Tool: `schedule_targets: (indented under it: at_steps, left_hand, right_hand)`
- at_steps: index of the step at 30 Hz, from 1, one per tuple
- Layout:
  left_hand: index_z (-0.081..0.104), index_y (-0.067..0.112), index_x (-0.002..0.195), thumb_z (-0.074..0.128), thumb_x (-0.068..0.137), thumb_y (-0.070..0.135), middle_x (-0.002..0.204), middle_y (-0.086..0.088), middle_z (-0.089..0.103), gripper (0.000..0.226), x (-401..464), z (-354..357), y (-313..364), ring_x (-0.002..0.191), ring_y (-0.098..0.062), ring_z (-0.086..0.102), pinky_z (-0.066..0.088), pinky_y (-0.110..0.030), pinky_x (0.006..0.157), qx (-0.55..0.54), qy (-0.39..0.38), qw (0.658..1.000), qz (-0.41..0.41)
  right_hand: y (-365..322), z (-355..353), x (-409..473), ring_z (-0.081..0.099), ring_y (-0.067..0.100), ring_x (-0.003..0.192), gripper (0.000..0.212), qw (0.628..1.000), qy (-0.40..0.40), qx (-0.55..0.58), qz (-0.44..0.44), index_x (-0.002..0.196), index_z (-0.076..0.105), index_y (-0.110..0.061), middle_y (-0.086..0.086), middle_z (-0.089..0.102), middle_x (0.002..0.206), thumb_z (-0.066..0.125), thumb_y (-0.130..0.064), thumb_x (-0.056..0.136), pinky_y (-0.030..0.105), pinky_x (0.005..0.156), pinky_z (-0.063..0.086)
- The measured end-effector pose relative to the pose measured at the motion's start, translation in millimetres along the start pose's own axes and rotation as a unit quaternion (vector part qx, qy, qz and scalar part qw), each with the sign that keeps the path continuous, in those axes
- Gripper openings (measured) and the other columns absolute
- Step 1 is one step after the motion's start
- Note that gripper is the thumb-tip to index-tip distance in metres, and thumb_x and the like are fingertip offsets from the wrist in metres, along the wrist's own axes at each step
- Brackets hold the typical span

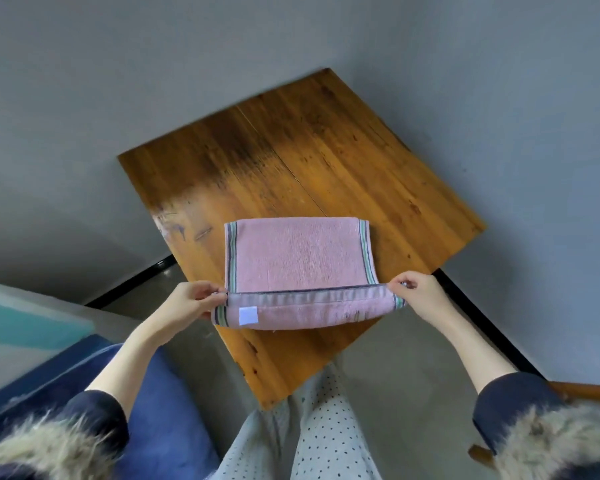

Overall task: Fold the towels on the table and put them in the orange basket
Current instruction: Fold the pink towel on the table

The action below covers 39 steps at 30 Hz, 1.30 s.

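Observation:
A pink towel point(297, 252) with green and dark stripes along its side edges lies on the wooden table point(284, 157). Its near edge is lifted and turned over into a fold, showing a white label on the underside at the left. My left hand point(191, 301) pinches the left corner of that lifted edge. At the opposite corner, my right hand point(414, 292) pinches the edge the same way. The far part of the towel lies flat. No orange basket is in view.
The table stands cornerwise against grey walls, its near corner pointing at my legs. A blue seat point(153, 410) is at the lower left. A wooden chair part point(589, 393) shows at the lower right. Grey floor point(388, 375) lies around the table.

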State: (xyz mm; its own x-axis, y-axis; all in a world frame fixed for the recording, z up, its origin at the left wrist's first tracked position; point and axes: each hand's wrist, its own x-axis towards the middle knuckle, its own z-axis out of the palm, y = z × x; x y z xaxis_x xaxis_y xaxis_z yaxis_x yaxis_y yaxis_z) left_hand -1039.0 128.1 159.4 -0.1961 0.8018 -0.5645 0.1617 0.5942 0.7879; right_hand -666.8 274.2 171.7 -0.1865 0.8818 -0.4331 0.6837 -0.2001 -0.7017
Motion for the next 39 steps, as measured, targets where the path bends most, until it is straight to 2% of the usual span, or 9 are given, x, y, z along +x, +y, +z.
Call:
schedule_targets:
  at_steps: [6, 10, 14, 17, 23, 28, 31, 35, 39]
  left_hand:
    - [0.067, 0.022, 0.079, 0.063, 0.087, 0.015, 0.075, -0.002, 0.067, 0.011, 40, -5, 27, 0.065, -0.01, 0.061, 0.053, -0.019, 0.058, 0.012, 0.122, 0.991, 0.05]
    - [0.066, 0.019, 0.089, 0.063, 0.088, 0.019, 0.083, -0.007, 0.068, 0.004, 75, -8, 40, 0.075, -0.018, 0.063, 0.055, -0.035, 0.071, 0.037, 0.18, 0.981, 0.066]
    - [0.066, 0.016, 0.093, 0.061, 0.088, 0.019, 0.083, -0.009, 0.068, 0.008, 112, -9, 44, 0.077, -0.026, 0.064, 0.054, -0.041, 0.073, 0.062, 0.219, 0.971, 0.069]
    - [0.067, 0.017, 0.093, 0.061, 0.088, 0.02, 0.083, -0.009, 0.068, 0.008, 134, -10, 41, 0.079, -0.028, 0.065, 0.054, -0.042, 0.074, 0.052, 0.235, 0.969, 0.056]
    - [0.069, 0.017, 0.09, 0.062, 0.086, 0.018, 0.075, 0.002, 0.064, 0.008, 172, -3, 26, 0.069, -0.014, 0.056, 0.048, -0.033, 0.071, 0.069, 0.251, 0.965, 0.039]
    - [0.069, 0.017, 0.088, 0.063, 0.084, 0.013, 0.075, 0.0, 0.061, 0.009, 195, 5, 15, 0.065, -0.013, 0.053, 0.038, -0.023, 0.061, 0.125, 0.275, 0.953, 0.026]
    - [0.067, 0.02, 0.086, 0.061, 0.085, 0.012, 0.08, -0.001, 0.063, 0.01, 199, 10, 13, 0.074, -0.017, 0.055, 0.036, -0.023, 0.067, 0.134, 0.291, 0.947, 0.024]
    - [0.066, 0.02, 0.085, 0.057, 0.087, 0.011, 0.086, -0.003, 0.066, 0.012, 198, 15, 12, 0.081, -0.018, 0.057, 0.039, -0.028, 0.073, 0.126, 0.326, 0.936, 0.03]
    - [0.059, 0.011, 0.107, 0.056, 0.089, 0.017, 0.106, -0.012, 0.06, 0.02, 196, 27, 12, 0.097, -0.028, 0.056, 0.04, -0.036, 0.084, 0.161, 0.347, 0.923, 0.028]
  right_hand:
    - [-25, -2, 51, 0.053, 0.004, 0.073, 0.01, 0.998, 0.03, 0.013, -0.048, 0.08, 0.061, -0.024, -0.009, 0.061, 0.081, 0.059, -0.019, 0.089, 0.018, 0.06, 0.037]
    - [-37, 4, 90, 0.053, 0.015, 0.072, 0.007, 0.995, 0.046, 0.013, -0.085, 0.088, 0.062, -0.015, -0.004, 0.06, 0.083, 0.056, -0.018, 0.09, 0.027, 0.064, 0.04]
    - [-42, 19, 128, 0.05, 0.014, 0.086, 0.006, 0.992, 0.071, 0.008, -0.103, 0.091, 0.058, -0.013, 0.002, 0.056, 0.094, 0.053, -0.015, 0.092, 0.018, 0.068, 0.036]
    - [-43, 29, 149, 0.047, 0.014, 0.087, 0.007, 0.992, 0.082, -0.009, -0.095, 0.091, 0.057, -0.012, 0.003, 0.052, 0.096, 0.05, -0.013, 0.093, 0.016, 0.066, 0.032]
    - [-28, 42, 182, 0.046, 0.019, 0.094, 0.011, 0.996, 0.073, -0.029, -0.049, 0.093, 0.059, -0.007, 0.005, 0.05, 0.098, 0.049, -0.012, 0.093, 0.028, 0.081, 0.034]
    - [-12, 52, 195, 0.044, 0.016, 0.088, 0.01, 0.996, 0.072, -0.046, -0.029, 0.089, 0.061, -0.01, 0.006, 0.049, 0.098, 0.052, -0.013, 0.092, 0.02, 0.073, 0.027]
    - [-7, 56, 201, 0.045, 0.016, 0.083, 0.009, 0.994, 0.088, -0.05, -0.034, 0.087, 0.063, -0.009, 0.008, 0.051, 0.096, 0.055, -0.013, 0.09, 0.017, 0.067, 0.024]
    - [-7, 58, 205, 0.044, 0.017, 0.082, 0.01, 0.991, 0.103, -0.075, -0.04, 0.088, 0.061, -0.008, 0.011, 0.053, 0.098, 0.053, -0.014, 0.091, 0.018, 0.069, 0.024]
    - [-10, 62, 198, 0.052, 0.031, 0.092, 0.019, 0.978, 0.095, -0.178, -0.062, 0.109, 0.056, -0.008, 0.012, 0.047, 0.114, 0.049, -0.016, 0.093, 0.034, 0.073, 0.039]
